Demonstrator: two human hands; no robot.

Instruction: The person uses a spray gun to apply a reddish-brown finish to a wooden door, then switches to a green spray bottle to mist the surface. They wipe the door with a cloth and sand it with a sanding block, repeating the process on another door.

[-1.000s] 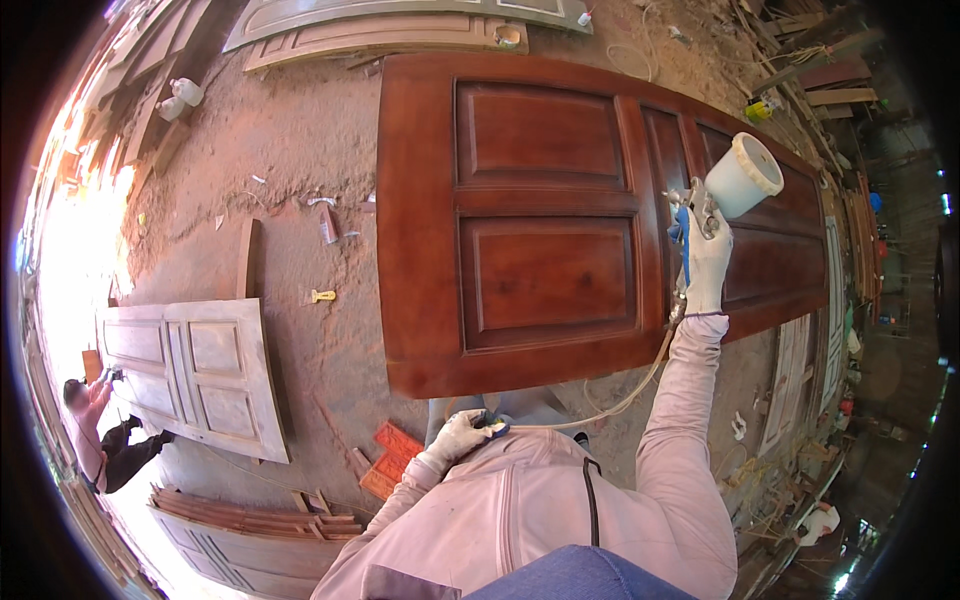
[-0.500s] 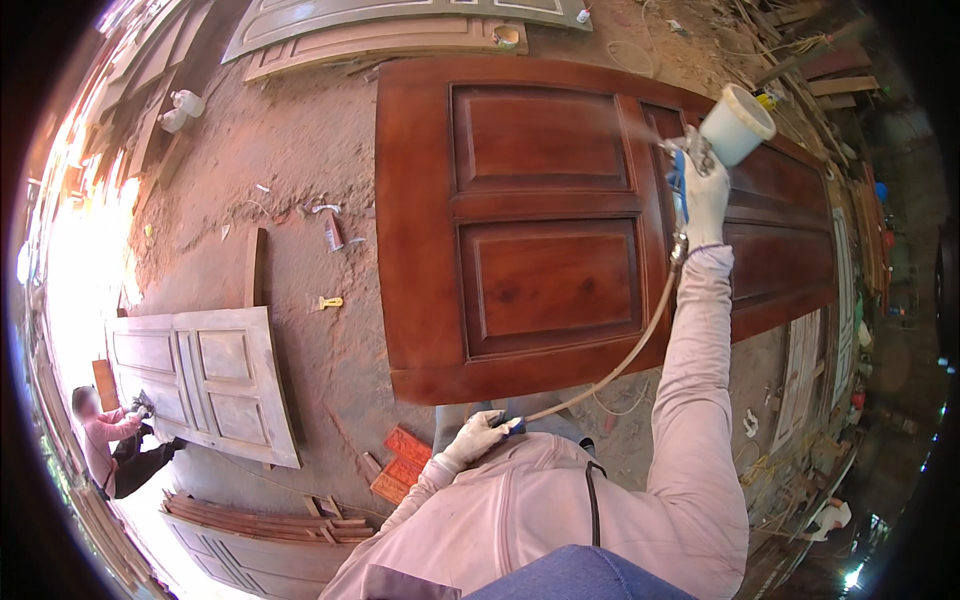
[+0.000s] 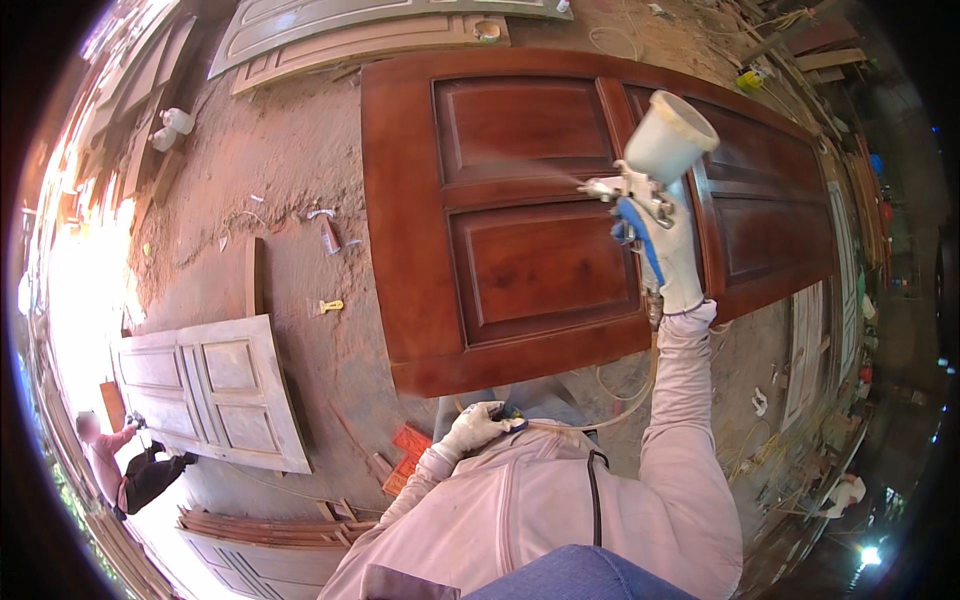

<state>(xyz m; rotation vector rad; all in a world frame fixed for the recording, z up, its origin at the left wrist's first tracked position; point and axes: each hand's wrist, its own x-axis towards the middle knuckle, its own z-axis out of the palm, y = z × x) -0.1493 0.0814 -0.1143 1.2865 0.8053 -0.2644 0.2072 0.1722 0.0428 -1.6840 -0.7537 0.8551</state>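
A spray gun (image 3: 632, 188) with a white cup (image 3: 672, 135) on top is gripped in my gloved right hand (image 3: 675, 255). A fine mist leaves its nozzle toward the left, over the middle rail of a glossy red-brown panelled door (image 3: 405, 220). From the gun's handle an air hose (image 3: 640, 395) hangs down and bends back toward my waist. There my gloved left hand (image 3: 474, 428) is closed around the hose, with a small blue part by its fingertips. The door lies flat in front of me, its near edge close to my legs.
Left, a person (image 3: 115, 460) in pink works at a pale grey door (image 3: 215, 390). A yellow-handled scraper (image 3: 330, 306), a small bottle (image 3: 329, 238) and white jugs (image 3: 172, 128) lie on the ground. More doors (image 3: 370, 50) are at the far side; orange-red bricks (image 3: 408, 455) lie near my left arm.
My right hand has brought the spray gun leftward and nearer to me, from the upper panels to the middle rail. The hose hangs more steeply. My left hand stays by my waist.
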